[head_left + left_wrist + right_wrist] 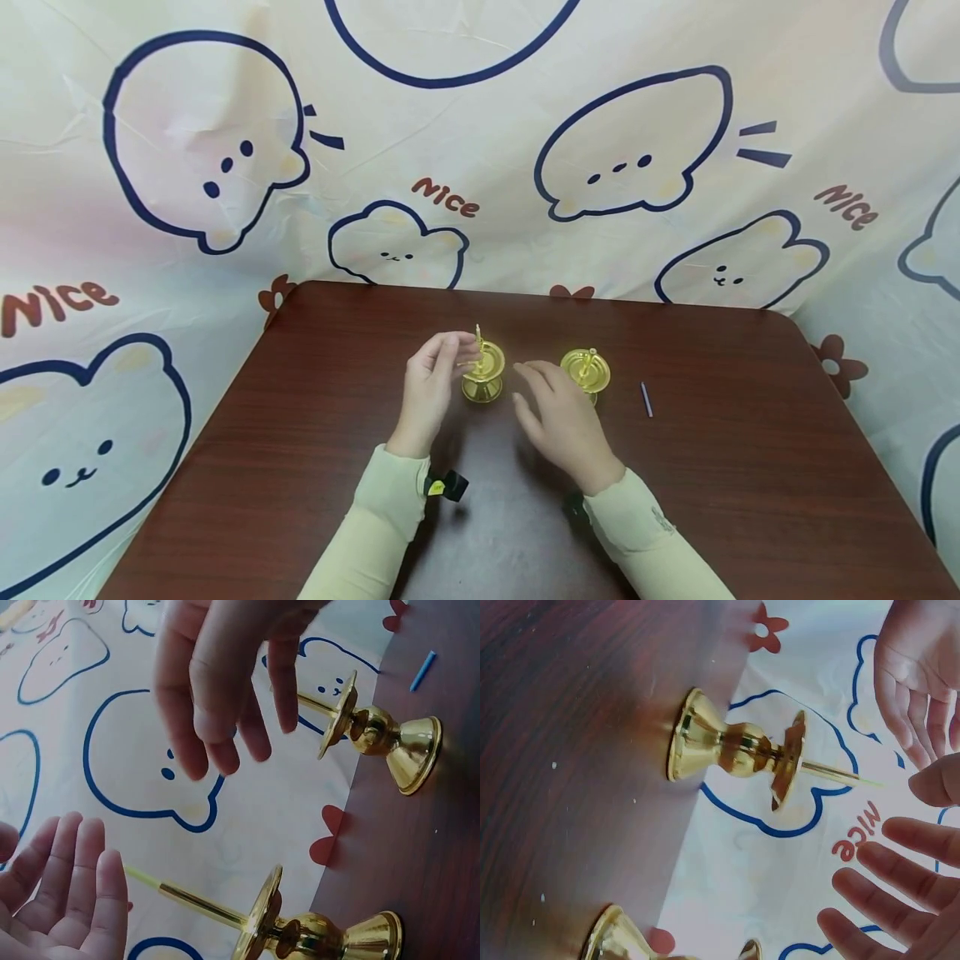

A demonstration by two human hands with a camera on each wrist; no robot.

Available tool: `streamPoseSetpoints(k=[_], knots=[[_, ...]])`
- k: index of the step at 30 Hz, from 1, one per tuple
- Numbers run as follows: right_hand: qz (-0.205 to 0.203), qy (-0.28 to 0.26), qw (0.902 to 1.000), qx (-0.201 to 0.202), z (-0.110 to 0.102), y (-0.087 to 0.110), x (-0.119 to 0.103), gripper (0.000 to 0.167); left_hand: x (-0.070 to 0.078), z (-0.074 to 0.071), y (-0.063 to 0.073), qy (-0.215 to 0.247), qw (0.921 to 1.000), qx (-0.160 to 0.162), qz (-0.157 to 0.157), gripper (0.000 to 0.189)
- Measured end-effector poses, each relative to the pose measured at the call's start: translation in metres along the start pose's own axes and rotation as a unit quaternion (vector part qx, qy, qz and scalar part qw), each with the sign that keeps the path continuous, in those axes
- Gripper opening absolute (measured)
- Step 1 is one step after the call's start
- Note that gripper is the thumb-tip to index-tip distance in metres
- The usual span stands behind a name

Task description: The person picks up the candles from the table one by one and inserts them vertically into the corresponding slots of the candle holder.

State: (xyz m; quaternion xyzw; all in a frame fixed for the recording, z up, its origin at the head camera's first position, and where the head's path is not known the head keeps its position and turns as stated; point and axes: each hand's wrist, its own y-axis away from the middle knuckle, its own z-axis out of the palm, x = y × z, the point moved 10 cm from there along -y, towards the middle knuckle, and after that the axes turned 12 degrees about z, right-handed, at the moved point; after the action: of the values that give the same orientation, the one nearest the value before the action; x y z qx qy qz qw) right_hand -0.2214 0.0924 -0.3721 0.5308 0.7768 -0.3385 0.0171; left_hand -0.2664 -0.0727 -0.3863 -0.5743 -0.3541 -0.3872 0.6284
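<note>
A brass-coloured candle holder (pixel 483 388) with a wide drip plate and narrow tube stands upright on the table. A thin yellowish candle (pixel 142 876) sits in its tube, as the left wrist view shows. My left hand (pixel 431 379) is beside this holder, fingers loosely extended around the candle's height and overlapping it in the head view. Between the two holders hovers my right hand (pixel 564 423), its fingers relaxed and nothing in them. It partly covers a second, matching candle holder (pixel 591 372) on the right.
A short blue-violet stick (pixel 647 400) lies on the dark wooden table (pixel 720 483), right of the second holder. Behind and at both sides hangs a pale cloth (pixel 495 133) printed with cartoon outlines. Dark wrist cameras (pixel 450 486) are strapped by the sleeves.
</note>
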Motion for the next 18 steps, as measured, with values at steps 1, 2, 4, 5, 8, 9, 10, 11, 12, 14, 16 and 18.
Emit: streamPoseSetpoints(k=[1, 2, 4, 5, 8, 9, 10, 11, 12, 14, 16, 18], knots=[[0.001, 0.0, 1.0, 0.005, -0.003, 0.001, 0.001, 0.035, 0.002, 0.001, 0.0, -0.006, 1.0, -0.004, 0.006, 0.038], [0.002, -0.002, 0.9999, 0.01, -0.005, 0.002, 0.002, 0.034, 0.003, 0.003, 0.0, -0.012, 0.9998, -0.007, 0.013, 0.037], [0.006, -0.004, 0.9997, 0.021, -0.011, 0.004, 0.004, 0.032, 0.007, 0.006, 0.001, -0.022, 0.9993, -0.015, 0.027, 0.034], [0.009, -0.004, 0.9996, 0.027, -0.014, 0.006, 0.006, 0.031, 0.008, 0.007, 0.001, -0.03, 0.9989, -0.018, 0.032, 0.033], [0.015, -0.006, 0.9989, 0.044, -0.021, 0.009, 0.01, 0.029, 0.01, 0.011, 0.003, -0.065, 0.9963, -0.031, 0.047, 0.03], [0.017, -0.008, 0.9986, 0.049, -0.023, 0.01, 0.012, 0.028, 0.011, 0.013, 0.004, -0.08, 0.9948, -0.038, 0.051, 0.03], [0.019, -0.01, 0.9983, 0.053, -0.026, 0.011, 0.013, 0.028, 0.012, 0.015, 0.004, -0.095, 0.993, -0.045, 0.055, 0.029], [0.022, -0.011, 0.9981, 0.057, -0.028, 0.012, 0.015, 0.027, 0.012, 0.017, 0.006, -0.111, 0.9908, -0.051, 0.059, 0.029], [0.024, -0.012, 0.9977, 0.061, -0.03, 0.013, 0.016, 0.027, 0.013, 0.02, 0.007, -0.124, 0.9885, -0.059, 0.063, 0.028], [0.03, -0.013, 0.997, 0.07, -0.035, 0.014, 0.019, 0.027, 0.015, 0.026, 0.009, -0.145, 0.9839, -0.075, 0.073, 0.027], [0.037, -0.014, 0.9961, 0.078, -0.04, 0.015, 0.023, 0.026, 0.015, 0.032, 0.011, -0.159, 0.98, -0.09, 0.078, 0.026], [0.044, -0.014, 0.995, 0.089, -0.046, 0.015, 0.028, 0.025, 0.015, 0.039, 0.013, -0.169, 0.976, -0.106, 0.087, 0.026]])
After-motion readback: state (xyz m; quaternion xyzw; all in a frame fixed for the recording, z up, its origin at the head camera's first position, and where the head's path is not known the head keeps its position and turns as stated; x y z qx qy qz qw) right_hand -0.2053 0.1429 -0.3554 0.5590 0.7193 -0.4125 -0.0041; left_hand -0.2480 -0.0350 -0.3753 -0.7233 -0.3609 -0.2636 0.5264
